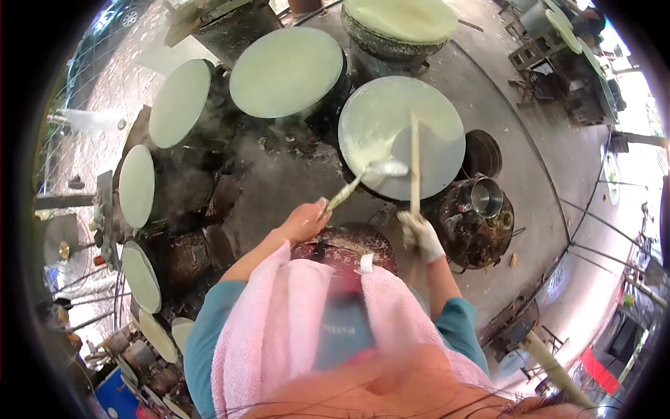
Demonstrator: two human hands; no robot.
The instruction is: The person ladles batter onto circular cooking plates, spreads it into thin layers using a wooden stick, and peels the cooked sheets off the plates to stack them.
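A round flat griddle [436,157] lies in front of me, partly coated with pale green batter [391,98]. The bare part of its surface is grey, on the right and lower side. My left hand [305,222] is closed around the handle of a ladle [387,168], whose bowl is over the griddle near the batter's edge. In a white glove, my right hand [421,237] grips a wooden batter spreader [415,164]. Its stick reaches across the griddle, and its far end is at the batter.
Several more pale green rounds stand on stoves in an arc to my left, including a large one [286,72]. A metal pot [486,196] sits on a drum [481,244] at my right. Behind it is a dark bucket [481,153]. Steam drifts at left.
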